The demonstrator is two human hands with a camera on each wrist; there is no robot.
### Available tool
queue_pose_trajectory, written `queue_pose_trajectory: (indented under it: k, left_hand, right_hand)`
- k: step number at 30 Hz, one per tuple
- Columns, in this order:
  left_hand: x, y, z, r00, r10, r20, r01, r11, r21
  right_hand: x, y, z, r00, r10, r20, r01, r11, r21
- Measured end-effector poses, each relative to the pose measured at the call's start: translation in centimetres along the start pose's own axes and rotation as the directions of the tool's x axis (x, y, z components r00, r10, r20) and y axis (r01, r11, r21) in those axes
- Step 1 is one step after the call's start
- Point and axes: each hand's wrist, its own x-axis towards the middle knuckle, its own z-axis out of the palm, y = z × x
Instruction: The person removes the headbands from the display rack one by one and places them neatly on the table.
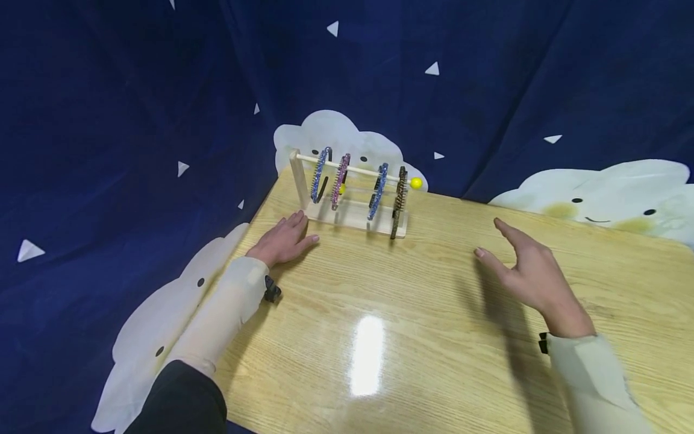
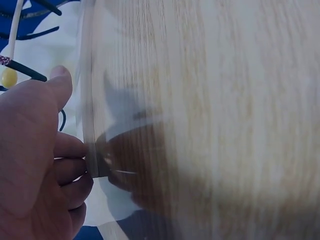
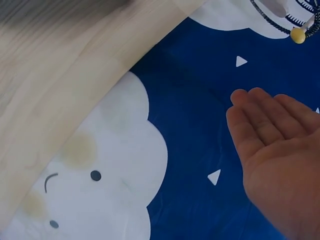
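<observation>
A wooden rack [image 1: 358, 217] stands near the back of the table. Several toothed headbands hang along its upper bar: a blue one [image 1: 318, 175] at the left, a pink one [image 1: 339, 182], another blue one [image 1: 378, 191] and a dark brown one [image 1: 399, 202] at the right. My left hand [image 1: 284, 241] lies by the left end of the rack's base, fingertips touching it; in the left wrist view, the left hand's fingers [image 2: 72, 170] meet the base's end. Holding nothing, my right hand [image 1: 534, 271] hovers over the right side of the table with fingers extended.
Yellow balls cap the rack's bars, one [image 1: 415, 182] at the upper bar's right end. A dark blue curtain [image 1: 477, 90] with white clouds and triangles stands behind and left of the wooden table [image 1: 434, 361]. Light reflects off the tabletop near the front.
</observation>
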Motion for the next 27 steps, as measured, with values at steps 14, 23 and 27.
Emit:
queue_pose_trajectory:
  k: [14,23,27]
  left_hand:
    - [0.1,0.0,0.1,1.0,-0.009,-0.004,0.009,1.0,-0.007]
    - [0.1,0.0,0.0,1.0,-0.014,0.001,0.014,1.0,-0.007]
    - [0.1,0.0,0.0,1.0,-0.009,0.001,0.009,1.0,-0.014]
  right_hand:
    - [1.9,-1.7,1.5,0.999,-0.034,-0.031,0.036,0.997,0.072]
    - [3.2,-2.8,2.6,0.993,-0.031,-0.11,0.049,0.985,0.168]
    - [3.8,-3.2,3.0,0.983,-0.041,-0.18,0.078,0.975,0.206]
